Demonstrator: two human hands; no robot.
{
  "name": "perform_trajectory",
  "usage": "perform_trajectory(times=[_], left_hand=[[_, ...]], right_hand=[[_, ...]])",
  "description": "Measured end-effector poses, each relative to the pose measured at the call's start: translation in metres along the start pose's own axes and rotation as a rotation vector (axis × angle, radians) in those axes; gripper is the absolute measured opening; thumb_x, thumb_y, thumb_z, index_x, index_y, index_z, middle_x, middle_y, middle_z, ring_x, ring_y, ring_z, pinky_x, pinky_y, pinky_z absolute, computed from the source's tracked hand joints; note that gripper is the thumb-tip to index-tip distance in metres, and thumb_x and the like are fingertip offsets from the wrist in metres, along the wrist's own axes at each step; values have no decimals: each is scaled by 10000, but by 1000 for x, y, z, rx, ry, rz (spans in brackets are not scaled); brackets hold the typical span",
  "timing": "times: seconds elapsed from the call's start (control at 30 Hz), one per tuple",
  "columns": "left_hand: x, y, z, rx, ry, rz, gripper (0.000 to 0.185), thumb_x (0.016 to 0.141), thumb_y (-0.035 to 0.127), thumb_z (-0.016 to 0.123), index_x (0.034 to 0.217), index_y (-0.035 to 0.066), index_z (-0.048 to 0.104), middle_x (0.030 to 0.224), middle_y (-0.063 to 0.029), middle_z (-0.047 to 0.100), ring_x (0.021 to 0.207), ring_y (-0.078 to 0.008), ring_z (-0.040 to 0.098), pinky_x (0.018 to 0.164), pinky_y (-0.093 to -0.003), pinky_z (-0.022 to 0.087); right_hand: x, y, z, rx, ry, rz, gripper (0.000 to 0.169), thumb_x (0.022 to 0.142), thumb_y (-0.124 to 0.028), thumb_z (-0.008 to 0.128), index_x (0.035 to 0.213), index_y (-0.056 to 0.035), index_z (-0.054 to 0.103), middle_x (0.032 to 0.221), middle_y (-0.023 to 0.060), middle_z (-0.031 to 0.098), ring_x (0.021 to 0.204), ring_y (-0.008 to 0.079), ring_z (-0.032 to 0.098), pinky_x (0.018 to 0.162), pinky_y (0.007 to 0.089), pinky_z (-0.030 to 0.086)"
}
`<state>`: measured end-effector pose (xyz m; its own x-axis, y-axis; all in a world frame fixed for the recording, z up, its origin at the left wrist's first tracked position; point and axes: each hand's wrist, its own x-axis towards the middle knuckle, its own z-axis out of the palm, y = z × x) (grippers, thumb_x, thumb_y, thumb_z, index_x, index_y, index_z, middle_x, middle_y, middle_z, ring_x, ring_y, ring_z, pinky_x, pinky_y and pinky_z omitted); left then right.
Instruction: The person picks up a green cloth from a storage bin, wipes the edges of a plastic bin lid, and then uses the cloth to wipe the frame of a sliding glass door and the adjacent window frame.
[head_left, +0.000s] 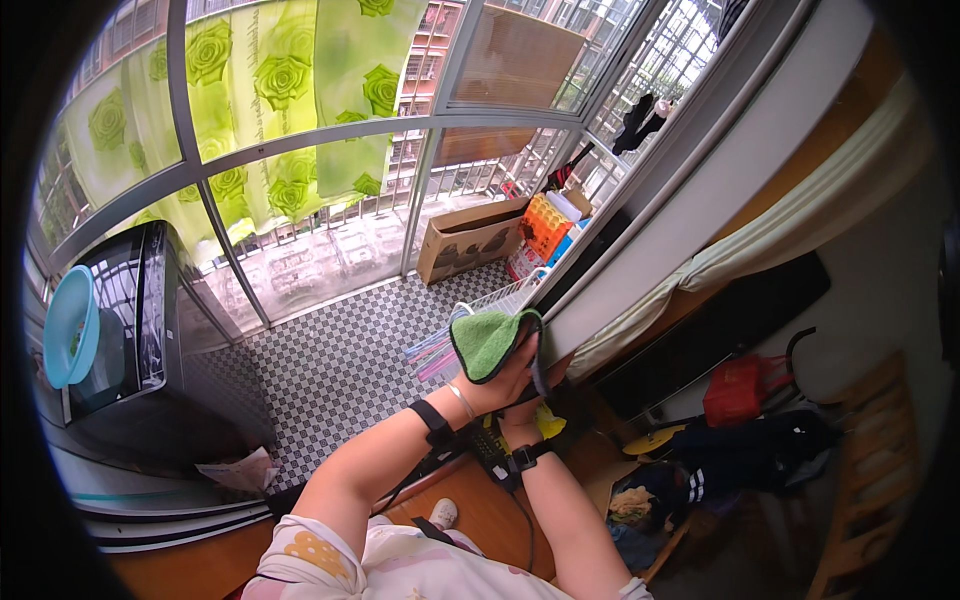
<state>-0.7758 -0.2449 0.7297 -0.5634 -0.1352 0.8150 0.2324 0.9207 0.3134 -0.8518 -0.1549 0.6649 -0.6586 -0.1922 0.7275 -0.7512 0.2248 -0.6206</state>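
Note:
My left hand (499, 379) grips a green microfibre cloth (486, 343) with a dark edge, held beside the end of the grey sliding-door frame (559, 292). A thin bangle and a black strap are on that forearm. Just below and to the right is my right hand (523, 414), with a black band on its wrist. Its fingers are partly hidden by the cloth and the left hand, so what it holds cannot be made out. Under the hands, a dark object with a cable hangs in front of my body.
A black washing machine (169, 375) carries a blue plastic basin (71, 326) at the left. Beyond the doorway are a white wire rack (510, 300) and a cardboard box (472, 240). Clothes (750, 450), a red bag (742, 390) and a wooden chair (870, 465) stand at the right.

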Motion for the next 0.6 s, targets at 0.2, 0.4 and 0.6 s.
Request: perform_trajectory(times=[0.2, 0.4, 0.6], left_hand=[[-32, -3, -9, -50, -116, -120, 626, 774, 172, 597, 1358, -12, 465, 1278, -207, 533, 1163, -393, 510, 1017, -488, 358], [33, 15, -29, -63, 23, -44, 684, 757, 227, 631, 1383, 19, 448, 1312, -214, 511, 1199, -401, 492, 1018, -478, 374], [63, 27, -30, -150, 166, -30, 680, 708, 81, 609, 1371, 24, 471, 1404, -135, 475, 1236, -381, 472, 1056, -458, 366]], right_hand=[[8, 3, 3, 368, -11, 168, 754, 919, -258, 645, 1467, -22, 184, 1442, 164, 348, 1290, 250, 403, 1114, 414, 291], [1, 4, -15, -100, -224, -56, 687, 910, -260, 642, 1440, -18, 278, 1443, 160, 383, 1299, 266, 406, 1109, 425, 292], [0, 13, -19, -327, -215, -124, 807, 822, -125, 709, 1450, 19, 224, 1422, 213, 379, 1289, 329, 419, 1073, 425, 341]])
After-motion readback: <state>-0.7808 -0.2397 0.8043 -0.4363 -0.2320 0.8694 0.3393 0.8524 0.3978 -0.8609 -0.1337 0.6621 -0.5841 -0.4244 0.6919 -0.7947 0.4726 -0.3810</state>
